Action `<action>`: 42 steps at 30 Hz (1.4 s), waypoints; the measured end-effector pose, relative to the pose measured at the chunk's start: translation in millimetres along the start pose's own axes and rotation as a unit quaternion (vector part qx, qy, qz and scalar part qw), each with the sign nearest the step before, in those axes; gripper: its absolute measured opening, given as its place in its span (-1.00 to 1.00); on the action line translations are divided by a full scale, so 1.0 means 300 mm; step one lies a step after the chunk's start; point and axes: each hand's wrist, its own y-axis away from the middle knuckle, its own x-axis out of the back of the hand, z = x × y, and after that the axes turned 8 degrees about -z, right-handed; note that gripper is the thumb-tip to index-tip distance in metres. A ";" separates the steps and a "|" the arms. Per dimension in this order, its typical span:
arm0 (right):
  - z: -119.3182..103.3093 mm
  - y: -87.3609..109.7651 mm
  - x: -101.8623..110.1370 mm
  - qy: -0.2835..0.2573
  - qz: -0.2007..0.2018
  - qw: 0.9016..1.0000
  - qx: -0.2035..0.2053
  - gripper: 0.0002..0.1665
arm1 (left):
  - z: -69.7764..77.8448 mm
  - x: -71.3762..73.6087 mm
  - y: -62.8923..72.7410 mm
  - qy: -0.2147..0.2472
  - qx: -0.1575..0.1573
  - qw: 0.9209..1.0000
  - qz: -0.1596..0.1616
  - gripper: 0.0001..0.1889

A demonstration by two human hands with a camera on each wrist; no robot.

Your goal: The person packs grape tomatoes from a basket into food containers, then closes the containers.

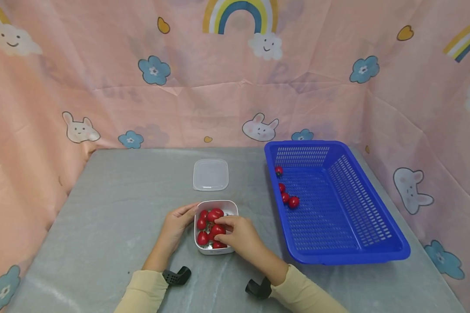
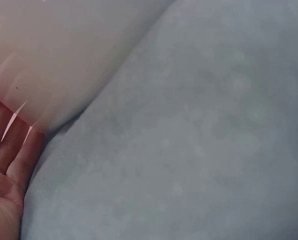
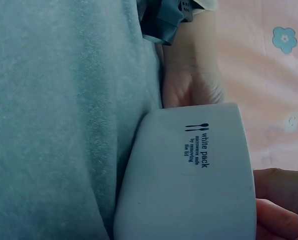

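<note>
A white square container (image 1: pixel 215 251) holding several red cherry tomatoes (image 1: pixel 203 238) sits in front of me. My left hand (image 1: pixel 176 224) rests against its left side, thumb at the rim; in the left wrist view the extended fingers (image 2: pixel 20 155) lie along the wall. From the right, my right hand (image 1: pixel 240 234) reaches over the rim, its thumb and fingers pinching a cherry tomato (image 1: pixel 218 229) among the others. The right wrist view shows the container's printed wall (image 3: pixel 188 170), with right-hand fingers (image 3: pixel 278 215) at the rim; the held tomato is hidden there.
A clear square lid (image 1: pixel 210 174) lies flat behind the container. To the right stands a blue plastic basket (image 1: pixel 346 261) with several cherry tomatoes (image 1: pixel 293 202) along its left wall. A grey cloth (image 1: pixel 113 217) covers the table, and a pink patterned curtain (image 1: pixel 203 100) hangs around it.
</note>
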 end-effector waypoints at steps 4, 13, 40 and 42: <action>-0.012 0.005 0.016 -0.018 0.000 1.000 -0.001 -0.60 | 0.004 0.000 0.002 0.001 0.000 1.000 -0.004 -0.59; -0.122 0.044 0.167 -0.187 -0.008 0.982 -0.009 -0.61 | 0.006 0.001 0.007 -0.001 -0.005 1.000 -0.006 -0.59; 0.073 -0.150 0.648 -0.195 0.152 0.961 -0.121 -0.38 | 0.006 -0.003 0.003 0.017 0.001 1.000 -0.004 -0.58; 0.101 -0.167 0.653 -0.199 0.151 0.959 -0.134 -0.38 | 0.006 -0.004 0.003 0.018 0.001 1.000 -0.003 -0.58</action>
